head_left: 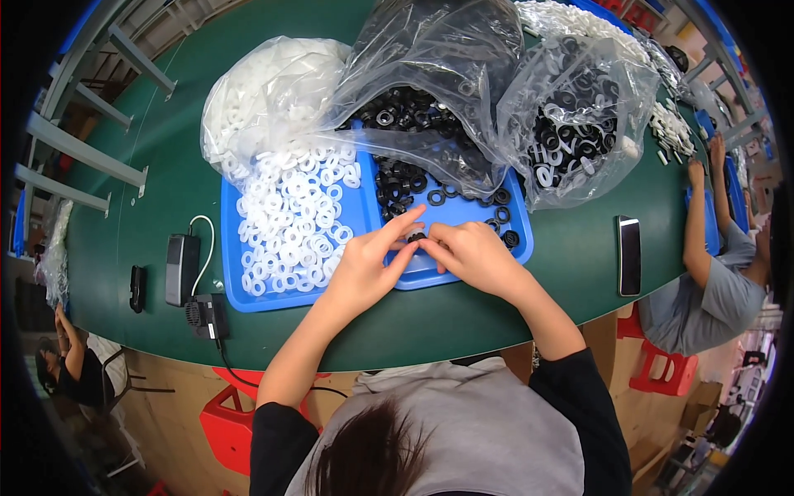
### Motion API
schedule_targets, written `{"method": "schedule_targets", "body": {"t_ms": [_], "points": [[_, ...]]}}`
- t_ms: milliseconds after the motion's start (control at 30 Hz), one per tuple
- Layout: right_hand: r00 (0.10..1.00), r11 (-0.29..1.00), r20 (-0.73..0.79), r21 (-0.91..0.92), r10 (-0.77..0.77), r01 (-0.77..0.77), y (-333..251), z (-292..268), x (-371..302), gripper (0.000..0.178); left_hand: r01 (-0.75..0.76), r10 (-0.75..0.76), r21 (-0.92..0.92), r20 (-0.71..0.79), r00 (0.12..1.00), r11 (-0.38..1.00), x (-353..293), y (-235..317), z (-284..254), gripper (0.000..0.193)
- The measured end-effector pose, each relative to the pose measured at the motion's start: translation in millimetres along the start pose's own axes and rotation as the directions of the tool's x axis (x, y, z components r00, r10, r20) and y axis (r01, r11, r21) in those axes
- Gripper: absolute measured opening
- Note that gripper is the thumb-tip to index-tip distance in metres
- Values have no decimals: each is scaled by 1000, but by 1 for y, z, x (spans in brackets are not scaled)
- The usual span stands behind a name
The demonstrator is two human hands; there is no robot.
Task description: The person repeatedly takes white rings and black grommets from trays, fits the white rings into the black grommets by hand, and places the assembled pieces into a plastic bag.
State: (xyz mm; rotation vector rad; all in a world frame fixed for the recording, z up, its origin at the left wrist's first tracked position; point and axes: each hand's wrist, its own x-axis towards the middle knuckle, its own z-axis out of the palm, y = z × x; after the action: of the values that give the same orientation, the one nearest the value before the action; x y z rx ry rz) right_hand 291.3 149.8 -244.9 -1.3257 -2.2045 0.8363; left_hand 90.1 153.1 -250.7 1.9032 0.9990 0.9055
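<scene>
My left hand [374, 258] and my right hand [475, 256] meet over the front of a blue tray [528, 237]. Between their pinched fingertips is a small black ring [417, 237], partly covered by the fingers. Something pale shows just above it, too small to make out. Black rings [402, 179] lie in the tray beyond my hands, several of them loose at its right side. To the left, white ring washers [289, 223] fill another blue tray section [234, 281], close beside my left wrist.
Clear plastic bags of white parts [265, 91], black parts [438, 50] and mixed rings [571, 124] stand behind the trays. A phone [628, 256] lies right, a grey power bank [181, 269] left on the green table [554, 273]. Co-workers' arms [699, 219] show at far right.
</scene>
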Motion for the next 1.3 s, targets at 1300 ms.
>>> {"method": "schedule_targets", "body": {"t_ms": [1300], "points": [[588,969,-797,234,142,84,6,-61,-5,24,259,-106,430,-349,931,865,6,-28,-40,18]]}}
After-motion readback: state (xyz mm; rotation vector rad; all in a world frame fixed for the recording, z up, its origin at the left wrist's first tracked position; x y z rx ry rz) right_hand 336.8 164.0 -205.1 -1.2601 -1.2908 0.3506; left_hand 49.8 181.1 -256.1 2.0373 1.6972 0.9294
